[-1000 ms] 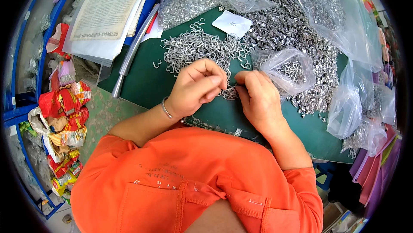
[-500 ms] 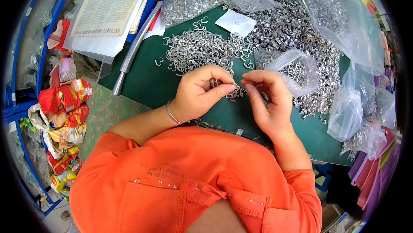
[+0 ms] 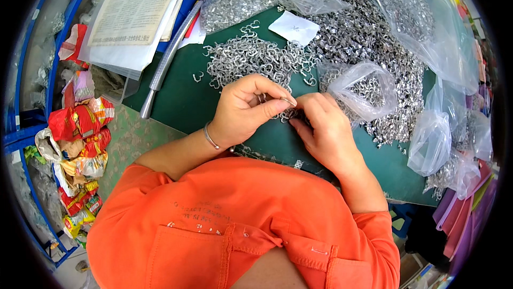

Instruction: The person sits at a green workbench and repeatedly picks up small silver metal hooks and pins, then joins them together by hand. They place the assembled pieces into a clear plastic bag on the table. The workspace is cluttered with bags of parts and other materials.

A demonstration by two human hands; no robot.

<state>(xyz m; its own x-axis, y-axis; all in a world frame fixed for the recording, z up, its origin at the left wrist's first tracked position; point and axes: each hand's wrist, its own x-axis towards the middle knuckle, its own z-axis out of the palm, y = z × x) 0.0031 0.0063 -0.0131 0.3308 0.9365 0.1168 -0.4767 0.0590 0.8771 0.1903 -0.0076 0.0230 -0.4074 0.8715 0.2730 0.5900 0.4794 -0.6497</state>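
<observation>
My left hand [image 3: 247,108] pinches a small metal piece [image 3: 289,101] between thumb and index finger; other small pieces show between its curled fingers. Close beside its fingertips, my right hand [image 3: 327,129] is bent with the fingers together and pointing down at the table. What those fingertips hold, if anything, is hidden. Just beyond my hands lies a loose pile of silvery S-shaped metal hooks [image 3: 248,59]. To its right spreads a large heap of small darker metal clips [image 3: 352,22]. A clear bag [image 3: 368,88] with hooks inside lies just past my right hand.
A green tabletop [image 3: 184,94] bears everything. A metal tube tool [image 3: 171,56] and papers [image 3: 133,16] lie at the left, a white slip [image 3: 294,28] between the piles. Clear plastic bags [image 3: 427,142] stand at the right, blue shelving [image 3: 26,139] with colourful packets far left.
My right hand has turned down toward the table, its fingers drawing together. The left hand has shifted slightly left and still pinches a small metal piece.
</observation>
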